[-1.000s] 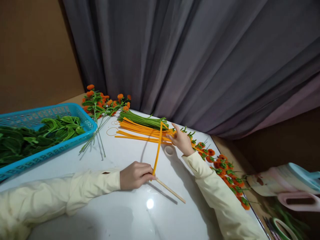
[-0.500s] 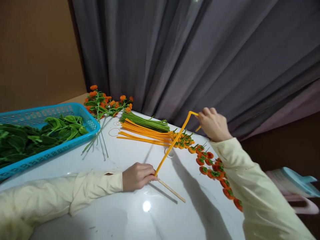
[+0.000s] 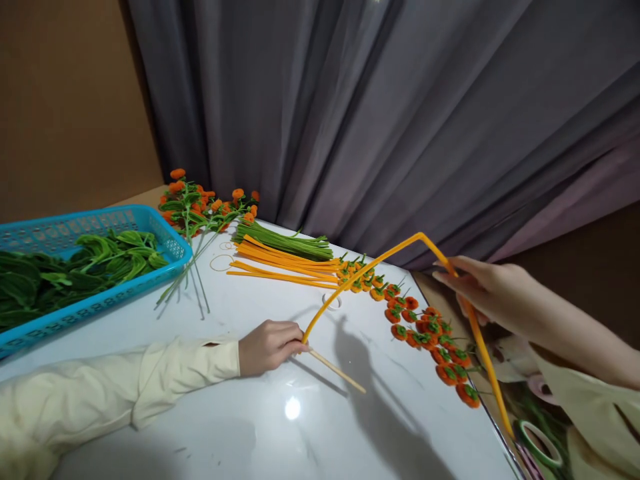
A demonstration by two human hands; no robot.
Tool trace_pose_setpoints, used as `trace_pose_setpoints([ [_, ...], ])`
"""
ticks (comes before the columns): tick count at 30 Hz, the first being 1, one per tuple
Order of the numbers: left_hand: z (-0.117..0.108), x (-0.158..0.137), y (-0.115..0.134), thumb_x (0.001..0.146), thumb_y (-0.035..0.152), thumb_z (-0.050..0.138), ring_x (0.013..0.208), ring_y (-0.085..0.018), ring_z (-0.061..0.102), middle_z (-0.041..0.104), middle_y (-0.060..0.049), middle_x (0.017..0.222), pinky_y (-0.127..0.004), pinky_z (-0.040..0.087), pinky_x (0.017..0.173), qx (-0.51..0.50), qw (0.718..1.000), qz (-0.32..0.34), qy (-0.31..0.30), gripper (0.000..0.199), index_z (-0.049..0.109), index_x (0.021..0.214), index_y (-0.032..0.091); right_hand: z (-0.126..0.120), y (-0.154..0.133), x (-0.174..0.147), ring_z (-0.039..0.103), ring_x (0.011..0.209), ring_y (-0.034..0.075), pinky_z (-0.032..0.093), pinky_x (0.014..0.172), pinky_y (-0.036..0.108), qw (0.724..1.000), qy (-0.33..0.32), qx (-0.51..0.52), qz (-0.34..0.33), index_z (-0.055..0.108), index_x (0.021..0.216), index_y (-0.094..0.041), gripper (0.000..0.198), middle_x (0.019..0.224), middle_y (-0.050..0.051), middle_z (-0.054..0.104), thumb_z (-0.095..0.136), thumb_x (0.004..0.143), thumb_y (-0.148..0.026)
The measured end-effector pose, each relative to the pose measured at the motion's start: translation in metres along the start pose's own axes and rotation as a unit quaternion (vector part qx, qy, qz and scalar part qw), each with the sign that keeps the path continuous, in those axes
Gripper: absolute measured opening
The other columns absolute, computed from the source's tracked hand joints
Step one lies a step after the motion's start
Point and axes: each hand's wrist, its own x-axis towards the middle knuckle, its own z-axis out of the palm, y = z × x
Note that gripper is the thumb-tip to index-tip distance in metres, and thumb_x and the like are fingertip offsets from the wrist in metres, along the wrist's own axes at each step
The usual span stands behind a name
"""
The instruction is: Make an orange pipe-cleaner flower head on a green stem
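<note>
Between my left hand (image 3: 273, 347), closed on a slim pale wooden stick (image 3: 338, 371), and loosely pinching right hand (image 3: 487, 285) arches a long fuzzy orange strip (image 3: 421, 237), held by both, left to right, bend nearer the right.

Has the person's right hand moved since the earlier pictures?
Yes, rightward. The right hand was close to the white tape roll in the earliest picture; now it is well to that roll's right, holding a yellow pipe cleaner.

left sleeve (image 3: 185, 370): pale cream, creased | cuff (image 3: 227, 360): behind left fingers (image 3: 289, 347), dark slit (image 3: 211, 345) | right sleeve (image 3: 593, 407): pale cream, loose, farther behind right fingers (image 3: 473, 288)
</note>
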Motion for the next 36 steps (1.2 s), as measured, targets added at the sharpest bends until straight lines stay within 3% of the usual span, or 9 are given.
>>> trace_pose_setpoints([
  [2,0.0,0.002,0.002,0.087,0.027,0.046,0.056,-0.009,0.051,0.06,-0.003,0.065,-0.018,0.041,0.054,-0.039,0.997,-0.066,0.004,0.023,0.057,0.071,0.014,0.011,-0.007,-0.014,0.048,0.037,0.014,0.033,0.043,0.023,0.989,-0.116,0.093,-0.013,0.052,0.081,-0.019,0.021,0.044,-0.001,0.049,0.04,0.087,-0.035],
  [4,0.0,0.004,0.004,0.083,0.028,0.05,0.049,-0.007,0.046,0.057,0.0,0.06,-0.017,0.038,0.048,-0.097,0.984,-0.15,0.005,0.022,0.056,0.068,0.013,0.026,-0.015,-0.029,0.046,0.032,0.012,0.031,0.039,0.021,0.964,-0.233,0.129,0.023,0.053,0.085,-0.017,0.022,0.042,-0.002,0.048,0.039,0.087,-0.035],
  [7,0.001,0.007,0.007,0.079,0.032,0.054,0.043,-0.005,0.041,0.052,0.003,0.054,-0.017,0.034,0.041,-0.206,0.946,-0.251,-0.006,0.022,0.053,0.066,0.013,0.052,-0.023,-0.046,0.045,0.03,0.01,0.03,0.036,0.019,0.907,-0.401,0.127,-0.005,0.056,0.071,-0.017,0.034,0.041,-0.001,0.05,0.041,0.085,-0.044],
  [8,0.001,0.008,0.007,0.078,0.033,0.055,0.042,-0.005,0.04,0.051,0.003,0.053,-0.016,0.033,0.04,-0.236,0.934,-0.27,-0.006,0.023,0.052,0.066,0.014,0.06,-0.025,-0.05,0.044,0.03,0.01,0.031,0.038,0.019,0.9,-0.415,0.131,-0.017,0.056,0.066,-0.016,0.038,0.04,-0.001,0.05,0.041,0.085,-0.046],
  [11,0.001,0.011,0.009,0.076,0.037,0.056,0.039,-0.004,0.037,0.048,0.005,0.049,-0.015,0.029,0.036,-0.287,0.909,-0.302,0.006,0.026,0.049,0.066,0.014,0.081,-0.037,-0.058,0.049,0.037,0.01,0.036,0.043,0.019,0.896,-0.368,0.241,-0.068,0.057,0.07,-0.015,0.039,0.045,0.001,0.055,0.044,0.084,-0.049],
  [14,0.001,0.014,0.011,0.075,0.041,0.057,0.034,-0.003,0.032,0.046,0.007,0.046,-0.015,0.024,0.032,-0.307,0.895,-0.323,0.008,0.029,0.048,0.066,0.015,0.094,-0.065,-0.061,0.05,0.045,0.009,0.038,0.048,0.018,0.831,-0.336,0.418,-0.149,0.059,0.086,-0.015,0.036,0.057,0.0,0.06,0.048,0.083,-0.049],
  [20,0.0,0.014,0.013,0.075,0.042,0.058,0.035,-0.003,0.033,0.044,0.008,0.046,-0.016,0.025,0.034,-0.303,0.897,-0.32,-0.01,0.03,0.051,0.069,0.014,0.109,-0.138,-0.063,0.051,0.055,0.008,0.039,0.053,0.017,0.77,-0.195,0.568,-0.215,0.057,0.082,-0.016,0.027,0.067,0.001,0.059,0.049,0.084,-0.042],
  [26,0.001,0.012,0.009,0.074,0.043,0.059,0.045,-0.005,0.043,0.047,0.005,0.053,-0.017,0.034,0.043,-0.275,0.906,-0.321,-0.026,0.031,0.051,0.068,0.013,0.13,-0.167,-0.07,0.043,0.046,0.006,0.035,0.047,0.016,0.774,-0.097,0.611,-0.137,0.053,0.066,-0.016,0.031,0.053,-0.002,0.051,0.043,0.087,-0.037],
  [36,-0.003,0.011,0.008,0.08,0.036,0.053,0.05,-0.006,0.036,0.043,0.004,0.06,-0.018,0.029,0.046,-0.223,0.925,-0.3,-0.071,0.024,0.051,0.074,0.013,0.137,-0.167,-0.075,0.032,0.041,0.004,0.029,0.042,0.016,0.769,-0.029,0.624,-0.139,0.054,0.065,-0.014,0.026,0.047,-0.004,0.044,0.049,0.084,-0.031],
])
